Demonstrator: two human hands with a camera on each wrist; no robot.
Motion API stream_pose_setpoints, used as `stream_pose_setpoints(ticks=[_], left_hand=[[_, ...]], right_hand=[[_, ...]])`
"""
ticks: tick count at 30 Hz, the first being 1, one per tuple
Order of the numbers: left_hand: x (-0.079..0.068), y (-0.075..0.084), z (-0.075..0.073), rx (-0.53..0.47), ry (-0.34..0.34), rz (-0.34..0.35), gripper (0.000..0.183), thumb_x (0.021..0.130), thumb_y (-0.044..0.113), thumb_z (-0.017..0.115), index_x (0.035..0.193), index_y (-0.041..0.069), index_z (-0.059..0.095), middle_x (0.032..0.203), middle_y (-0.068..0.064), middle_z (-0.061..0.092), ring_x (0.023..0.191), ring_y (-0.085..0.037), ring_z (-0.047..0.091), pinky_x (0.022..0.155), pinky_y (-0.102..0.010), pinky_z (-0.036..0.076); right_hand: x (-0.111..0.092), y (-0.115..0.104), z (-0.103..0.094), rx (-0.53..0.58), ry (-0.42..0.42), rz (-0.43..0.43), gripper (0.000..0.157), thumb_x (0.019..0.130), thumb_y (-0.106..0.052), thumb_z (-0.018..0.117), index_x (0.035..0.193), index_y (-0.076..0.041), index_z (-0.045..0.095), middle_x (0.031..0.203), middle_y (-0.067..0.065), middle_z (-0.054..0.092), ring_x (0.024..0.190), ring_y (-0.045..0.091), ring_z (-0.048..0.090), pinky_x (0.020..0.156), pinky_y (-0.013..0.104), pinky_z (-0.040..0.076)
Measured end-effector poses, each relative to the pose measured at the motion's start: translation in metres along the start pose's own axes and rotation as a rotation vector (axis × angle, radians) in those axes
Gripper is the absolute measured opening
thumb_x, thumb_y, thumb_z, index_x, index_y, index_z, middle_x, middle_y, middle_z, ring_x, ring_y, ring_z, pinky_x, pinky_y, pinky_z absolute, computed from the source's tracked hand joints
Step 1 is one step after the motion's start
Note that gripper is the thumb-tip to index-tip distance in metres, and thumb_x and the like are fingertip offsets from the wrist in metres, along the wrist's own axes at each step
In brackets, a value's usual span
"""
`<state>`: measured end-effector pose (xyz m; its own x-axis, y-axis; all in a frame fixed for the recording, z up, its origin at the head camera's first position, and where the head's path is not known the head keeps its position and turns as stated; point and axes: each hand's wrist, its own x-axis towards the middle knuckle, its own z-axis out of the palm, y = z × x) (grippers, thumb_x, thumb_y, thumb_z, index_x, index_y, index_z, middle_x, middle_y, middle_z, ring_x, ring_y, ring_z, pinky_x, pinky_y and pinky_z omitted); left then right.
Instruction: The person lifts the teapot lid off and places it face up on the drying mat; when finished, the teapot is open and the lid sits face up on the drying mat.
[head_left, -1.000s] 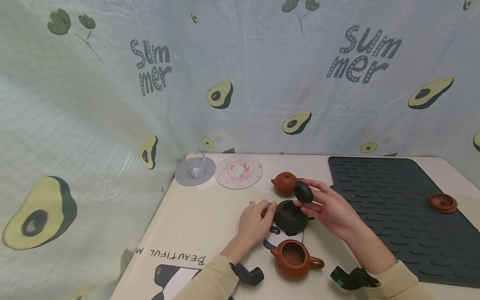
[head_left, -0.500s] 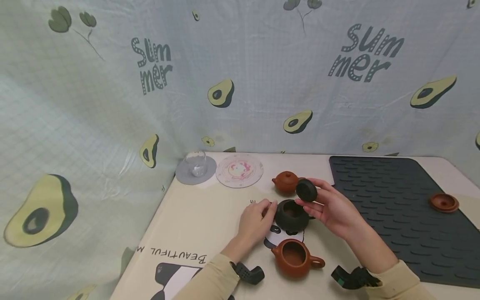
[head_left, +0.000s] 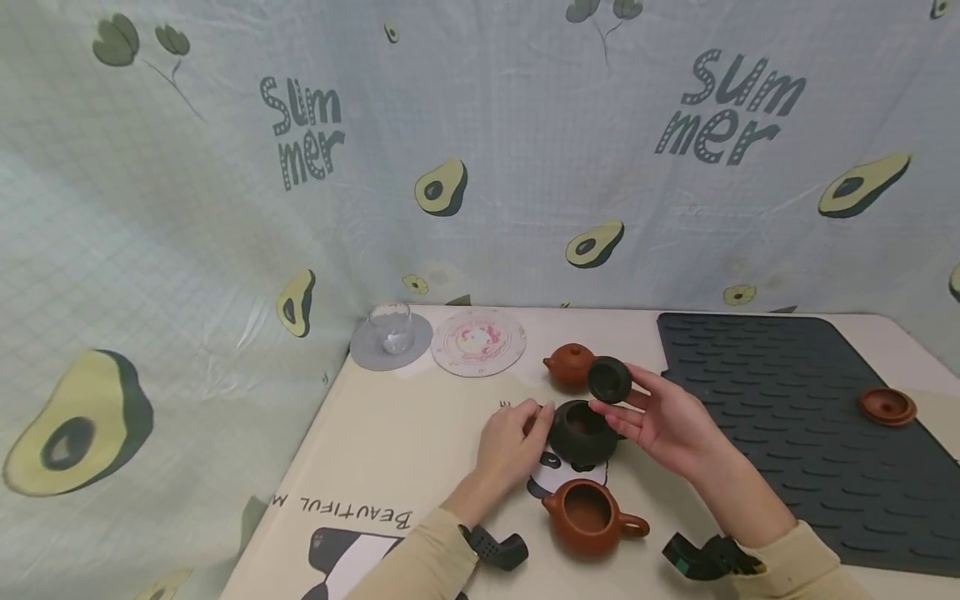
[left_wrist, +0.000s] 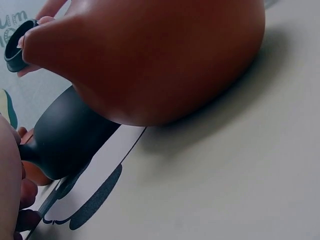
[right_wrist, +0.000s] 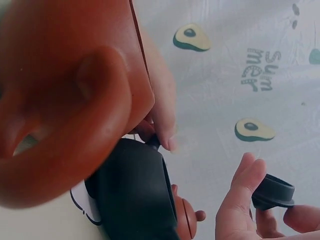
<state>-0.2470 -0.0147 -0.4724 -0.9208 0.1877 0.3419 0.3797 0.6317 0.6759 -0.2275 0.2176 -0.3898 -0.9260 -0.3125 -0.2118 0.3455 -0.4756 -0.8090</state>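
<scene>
My right hand (head_left: 671,423) pinches a black teapot lid (head_left: 609,381), tilted so its hollow underside faces me in the head view. Just below it stands the black teapot (head_left: 583,435) with its mouth uncovered. My left hand (head_left: 512,443) grips that pot's spout; in the right wrist view its thumb and fingers meet at the spout tip. Nearer me sits a lidless reddish-brown teapot (head_left: 588,521), its handle to the right. It fills much of the left wrist view, with the black pot (left_wrist: 70,132) behind it.
A second reddish-brown teapot (head_left: 570,367), lid on, stands behind the black one. A brown lid (head_left: 887,406) lies on the dark ridged mat (head_left: 757,467) at right. At back left are a clear glass (head_left: 392,329) on a grey coaster (head_left: 363,354) and a pink patterned round mat (head_left: 478,343).
The right hand has turned the black lid so more of its hollow underside shows in the head view. The left hand and the teapots have stayed in place.
</scene>
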Motion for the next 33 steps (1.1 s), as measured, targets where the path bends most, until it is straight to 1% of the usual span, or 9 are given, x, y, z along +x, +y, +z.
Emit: stream_pose_setpoints(ticks=[4,7,13,16,20,24,27,29,33], left_hand=[[-0.0023,-0.0010,0.0000,-0.002,0.000,-0.008,0.035,0.107,0.043,0.050,0.081,0.023,0.063,0.065,0.009,0.048,0.071,-0.013,0.047,0.065,-0.029,0.036],[-0.0018,-0.0006,0.0000,-0.003,0.002,-0.008,0.035,0.107,0.042,0.050,0.081,0.023,0.063,0.065,0.009,0.048,0.070,-0.013,0.047,0.065,-0.029,0.036],[-0.0007,-0.0004,0.0000,0.002,0.011,-0.002,0.035,0.106,0.041,0.051,0.079,0.023,0.062,0.064,0.009,0.047,0.070,-0.013,0.047,0.065,-0.030,0.036],[-0.0005,0.0003,-0.0003,0.002,0.011,-0.002,0.035,0.106,0.041,0.051,0.078,0.023,0.061,0.064,0.009,0.047,0.069,-0.013,0.047,0.065,-0.030,0.036],[-0.0002,0.0010,-0.0006,-0.002,0.008,-0.003,0.035,0.107,0.041,0.051,0.078,0.023,0.061,0.064,0.009,0.046,0.070,-0.013,0.047,0.065,-0.030,0.036],[0.0000,0.0010,-0.0008,-0.008,0.007,0.000,0.035,0.107,0.041,0.051,0.078,0.023,0.061,0.064,0.009,0.046,0.070,-0.013,0.047,0.065,-0.029,0.036],[-0.0003,0.0007,-0.0010,-0.009,0.005,0.000,0.035,0.107,0.041,0.051,0.078,0.023,0.061,0.064,0.009,0.046,0.070,-0.013,0.047,0.065,-0.029,0.036],[-0.0002,0.0005,-0.0009,-0.008,0.005,-0.001,0.036,0.107,0.042,0.051,0.078,0.023,0.061,0.064,0.009,0.046,0.069,-0.013,0.047,0.065,-0.029,0.035],[-0.0025,-0.0006,-0.0002,-0.007,0.005,-0.006,0.036,0.107,0.043,0.050,0.079,0.023,0.062,0.064,0.009,0.046,0.069,-0.013,0.047,0.065,-0.029,0.035]], right_hand=[[0.0005,0.0017,0.0000,0.014,-0.010,0.005,0.030,0.108,-0.037,0.051,0.132,-0.017,0.048,0.119,0.006,0.069,0.105,0.027,0.072,0.087,0.031,0.055],[0.0004,0.0011,0.0000,-0.004,-0.012,0.001,0.031,0.109,-0.036,0.051,0.132,-0.017,0.046,0.118,0.006,0.068,0.105,0.026,0.072,0.087,0.031,0.055],[-0.0004,-0.0007,0.0019,-0.081,0.046,0.009,0.046,0.107,-0.041,0.054,0.143,-0.020,0.034,0.118,0.005,0.066,0.102,0.020,0.071,0.086,0.027,0.054],[-0.0004,-0.0016,0.0028,-0.102,0.070,0.012,0.050,0.105,-0.044,0.056,0.144,-0.023,0.033,0.117,0.005,0.065,0.100,0.017,0.070,0.085,0.025,0.053],[0.0000,-0.0024,0.0028,-0.123,0.083,0.006,0.048,0.105,-0.045,0.054,0.142,-0.021,0.036,0.112,0.004,0.066,0.098,0.015,0.068,0.084,0.023,0.052],[-0.0002,-0.0029,0.0025,-0.121,0.084,0.002,0.041,0.106,-0.044,0.055,0.136,-0.019,0.044,0.110,0.004,0.067,0.097,0.015,0.067,0.085,0.023,0.052],[-0.0006,-0.0032,0.0021,-0.128,0.080,0.005,0.040,0.105,-0.042,0.056,0.136,-0.019,0.044,0.111,0.004,0.066,0.099,0.016,0.065,0.087,0.025,0.051],[-0.0003,-0.0033,0.0020,-0.161,0.077,-0.001,0.046,0.105,-0.041,0.057,0.142,-0.017,0.041,0.113,0.003,0.065,0.100,0.017,0.062,0.088,0.025,0.051],[-0.0006,-0.0010,0.0010,-0.230,0.070,-0.030,0.060,0.107,-0.035,0.056,0.151,-0.009,0.024,0.114,0.002,0.061,0.098,0.016,0.058,0.089,0.026,0.049]])
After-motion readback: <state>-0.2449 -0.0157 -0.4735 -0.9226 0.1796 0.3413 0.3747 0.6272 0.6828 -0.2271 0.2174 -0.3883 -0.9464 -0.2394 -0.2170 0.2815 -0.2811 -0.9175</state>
